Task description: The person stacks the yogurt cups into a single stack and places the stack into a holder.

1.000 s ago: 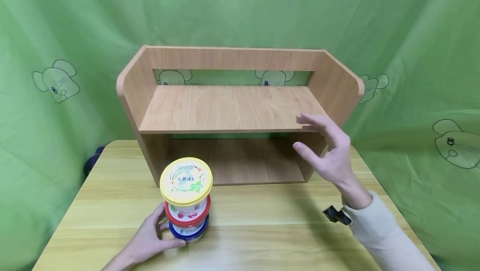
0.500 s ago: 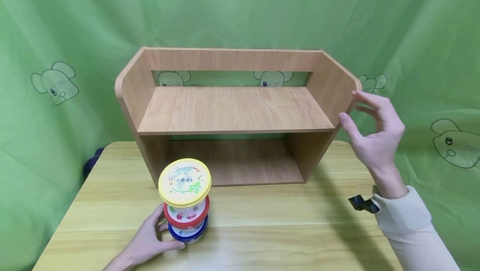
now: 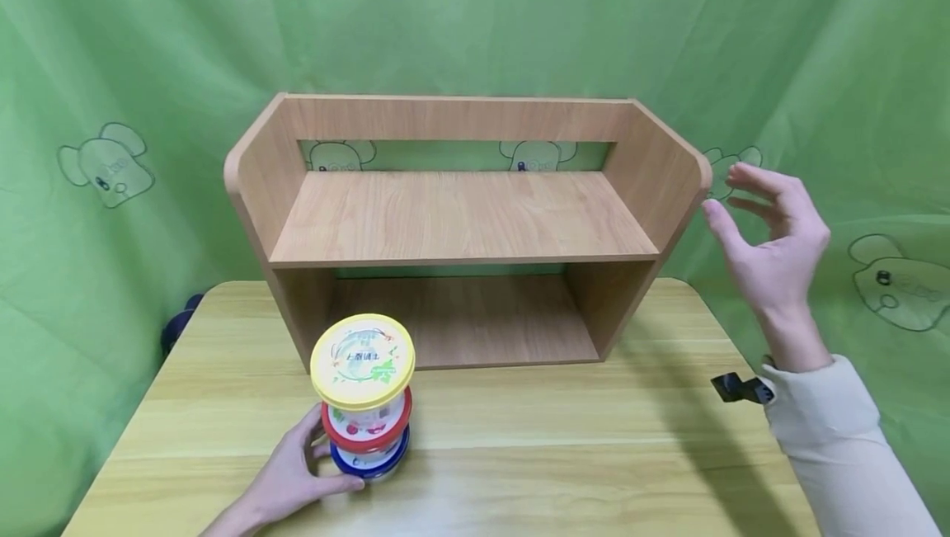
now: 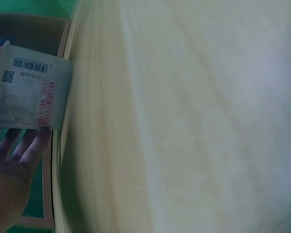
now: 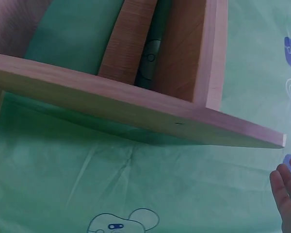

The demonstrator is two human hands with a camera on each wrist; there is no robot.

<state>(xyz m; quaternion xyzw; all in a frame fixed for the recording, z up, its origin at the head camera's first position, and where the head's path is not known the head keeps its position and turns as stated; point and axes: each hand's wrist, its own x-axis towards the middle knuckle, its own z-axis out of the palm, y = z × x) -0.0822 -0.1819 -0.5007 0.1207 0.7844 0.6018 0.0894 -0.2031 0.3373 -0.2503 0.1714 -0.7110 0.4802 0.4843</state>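
Three round plastic tubs stand stacked on the table, left of centre in the head view: a yellow-lidded tub (image 3: 362, 361) on top, a red-lidded tub (image 3: 369, 428) in the middle and a blue-lidded tub (image 3: 369, 463) at the bottom. My left hand (image 3: 293, 475) grips the lowest tub from the left, thumb in front and fingers behind. In the left wrist view, a tub's printed side (image 4: 31, 92) with a barcode faces the camera between thumb and fingers. My right hand (image 3: 783, 248), fingers loosely curved and holding nothing, hovers just right of the wooden shelf (image 3: 460, 215).
The two-tier shelf stands on the wooden table (image 3: 519, 471), right behind the tubs. Its right side panel (image 5: 136, 104) crosses the right wrist view. A green curtain (image 3: 475, 17) with cartoon prints hangs behind and on both sides. Some dark object (image 3: 181, 324) shows past the table's left edge.
My right hand has swung right and slightly up, from in front of the shelf to beyond its right panel. The left hand and the stacked tubs stay in place.
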